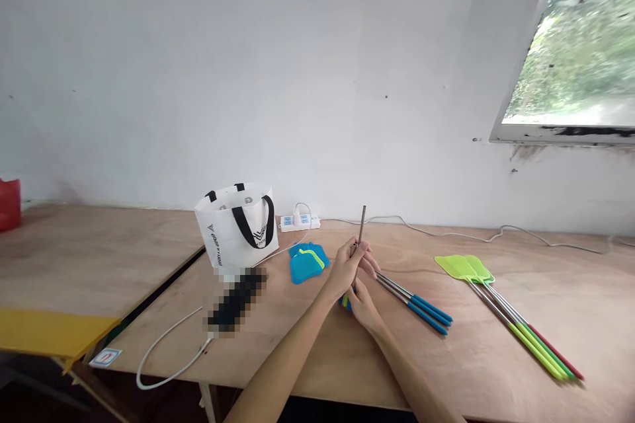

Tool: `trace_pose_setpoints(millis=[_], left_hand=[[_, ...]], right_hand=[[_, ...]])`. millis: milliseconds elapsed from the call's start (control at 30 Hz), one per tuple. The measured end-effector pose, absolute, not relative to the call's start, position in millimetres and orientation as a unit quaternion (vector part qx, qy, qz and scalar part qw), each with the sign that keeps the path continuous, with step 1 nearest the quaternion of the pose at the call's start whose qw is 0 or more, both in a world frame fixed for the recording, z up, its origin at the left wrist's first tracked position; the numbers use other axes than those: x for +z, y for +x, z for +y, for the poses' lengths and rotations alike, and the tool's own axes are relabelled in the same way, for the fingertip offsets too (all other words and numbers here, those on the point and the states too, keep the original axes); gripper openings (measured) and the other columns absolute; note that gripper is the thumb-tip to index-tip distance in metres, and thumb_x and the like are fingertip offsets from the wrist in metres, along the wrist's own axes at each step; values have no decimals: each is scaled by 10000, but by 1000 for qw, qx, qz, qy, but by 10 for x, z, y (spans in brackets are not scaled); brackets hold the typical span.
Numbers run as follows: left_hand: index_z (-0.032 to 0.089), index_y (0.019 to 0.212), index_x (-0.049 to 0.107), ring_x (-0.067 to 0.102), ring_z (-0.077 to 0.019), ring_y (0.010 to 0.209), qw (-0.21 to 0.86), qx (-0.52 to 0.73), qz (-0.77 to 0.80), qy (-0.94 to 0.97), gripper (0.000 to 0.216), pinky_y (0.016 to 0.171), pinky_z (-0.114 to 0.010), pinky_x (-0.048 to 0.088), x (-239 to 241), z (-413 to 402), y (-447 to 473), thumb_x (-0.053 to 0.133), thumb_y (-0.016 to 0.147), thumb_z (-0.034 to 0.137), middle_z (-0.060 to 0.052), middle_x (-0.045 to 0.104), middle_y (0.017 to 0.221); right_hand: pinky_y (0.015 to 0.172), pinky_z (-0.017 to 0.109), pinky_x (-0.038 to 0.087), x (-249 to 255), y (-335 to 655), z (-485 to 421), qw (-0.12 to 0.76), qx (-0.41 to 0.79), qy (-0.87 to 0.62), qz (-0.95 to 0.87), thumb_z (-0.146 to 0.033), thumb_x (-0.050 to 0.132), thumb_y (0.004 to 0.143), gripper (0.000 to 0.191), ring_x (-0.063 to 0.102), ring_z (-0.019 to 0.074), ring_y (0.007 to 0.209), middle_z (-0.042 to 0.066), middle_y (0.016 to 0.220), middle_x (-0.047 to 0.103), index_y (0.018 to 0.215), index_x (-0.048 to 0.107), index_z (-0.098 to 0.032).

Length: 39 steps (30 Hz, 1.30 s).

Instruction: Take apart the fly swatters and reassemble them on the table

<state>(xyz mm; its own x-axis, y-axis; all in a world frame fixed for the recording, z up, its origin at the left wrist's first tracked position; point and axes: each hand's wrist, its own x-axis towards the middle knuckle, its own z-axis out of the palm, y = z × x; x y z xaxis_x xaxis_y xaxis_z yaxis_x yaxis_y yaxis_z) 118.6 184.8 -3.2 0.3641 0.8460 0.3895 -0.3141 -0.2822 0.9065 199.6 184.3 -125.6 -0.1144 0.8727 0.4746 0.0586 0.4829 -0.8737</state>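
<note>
My left hand [347,268] is closed around a thin metal rod [362,223] that sticks upright above my fingers. My right hand [363,301] sits just below it, closed on the rod's blue grip end [346,303], which is mostly hidden. Both hands hover over a plywood table [307,337]. Right of my hands lie loose metal rods with blue handles [417,301]. Left of my hands lies a small pile of blue swatter heads [306,262], one edged in yellow-green.
Assembled yellow-green fly swatters [506,314] lie at the right. A white tote bag [238,225] stands at the left, a power strip [299,219] with cables by the wall, a white cable [166,350] near the front edge. A second table [74,258] adjoins on the left.
</note>
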Motion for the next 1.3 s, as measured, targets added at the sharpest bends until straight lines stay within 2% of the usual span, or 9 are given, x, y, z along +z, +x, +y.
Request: trace_pose_setpoints(millis=[100, 167, 400, 600, 700, 767, 900, 1033, 1300], left_hand=[[166, 846, 560, 610, -129, 444, 548, 537, 238, 596, 549, 447, -203, 388, -176, 1882, 1202, 529, 891, 713, -61, 719, 652], [157, 822, 588, 632, -139, 481, 545, 536, 234, 601, 576, 460, -211, 409, -231, 1916, 1154, 509, 893, 723, -78, 727, 667], [145, 764, 651, 621, -149, 473, 573, 513, 253, 587, 589, 456, -230, 424, -374, 1979, 988, 542, 872, 713, -58, 682, 574], [166, 759, 580, 473, -84, 379, 578, 512, 249, 584, 549, 428, -207, 344, -500, 1975, 984, 574, 865, 705, 26, 566, 493], [185, 706, 509, 355, -49, 362, 576, 522, 263, 572, 595, 409, -196, 254, -561, 1976, 1015, 577, 824, 764, 81, 433, 458], [190, 691, 483, 302, -39, 380, 582, 517, 264, 570, 614, 410, -191, 219, -607, 1962, 1065, 600, 791, 785, 103, 356, 472], [187, 730, 501, 282, -40, 418, 600, 492, 263, 574, 616, 414, -191, 193, -663, 1943, 1179, 626, 767, 789, 101, 354, 523], [186, 750, 521, 334, -55, 423, 613, 465, 262, 582, 632, 433, -195, 253, -682, 1979, 1186, 596, 766, 814, 86, 404, 511], [190, 690, 505, 369, -63, 406, 624, 440, 268, 588, 664, 452, -209, 314, -858, 2007, 1139, 595, 732, 847, 86, 388, 483]], right_hand=[[1034, 472, 496, -1274, 2035, 1888, 563, 346, -365, -656, -718, 551, 880, 542, 586, 310, 1214, 93, 1102, 713, 1129, 670, -251], [1104, 501, 439, -1281, 2052, 1913, 552, 343, -361, -669, -685, 544, 904, 539, 535, 314, 1300, 99, 1218, 692, 1202, 663, -253], [1069, 522, 474, -1305, 2042, 1931, 521, 356, -360, -687, -592, 627, 894, 390, 554, 349, 1292, 90, 1155, 726, 1072, 723, -258], [1052, 509, 490, -1183, 2266, 1784, 455, 379, -345, -728, -487, 745, 829, 364, 644, 326, 1159, 65, 1141, 731, 1110, 717, -257], [1050, 518, 487, -928, 2547, 1706, 395, 451, -289, -746, -452, 775, 814, 504, 652, 302, 1152, 70, 1217, 712, 1262, 653, -258], [1057, 514, 479, -648, 2693, 1706, 424, 483, -275, -715, -484, 691, 890, 537, 641, 282, 1187, 84, 1268, 693, 1366, 574, -265], [1060, 476, 478, 39, 2679, 1860, 555, 394, -319, -659, -593, 535, 965, 425, 636, 247, 1201, 69, 1194, 728, 1232, 642, -280], [952, 434, 539, 453, 2446, 2049, 597, 289, -323, -675, -647, 529, 951, 446, 725, 240, 948, 68, 897, 770, 1021, 670, -230], [817, 358, 545, 110, 2352, 1895, 619, 178, -389, -659, -600, 410, 1018, 433, 733, 233, 847, 73, 880, 780, 820, 564, -246]])
